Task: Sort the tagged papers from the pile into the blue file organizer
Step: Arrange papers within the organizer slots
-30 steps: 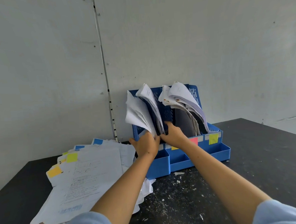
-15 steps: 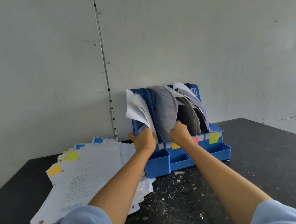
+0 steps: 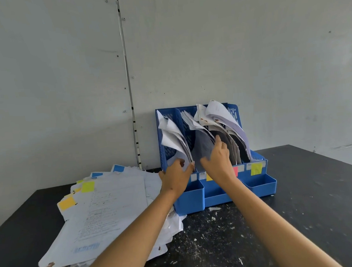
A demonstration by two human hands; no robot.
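Both hands at the blue file organizer (image 3: 258, 185)

Left hand (image 3: 176, 177) pinches sheets in the leftmost slot; right hand (image 3: 218, 161), fingers loosely straight, presses papers in the next slot; the tagged pile (image 3: 105, 210) lies left on the worktop (image 3: 299, 208)

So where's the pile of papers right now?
In the head view the pile lies on the black table, left of the blue organizer, under the left forearm.
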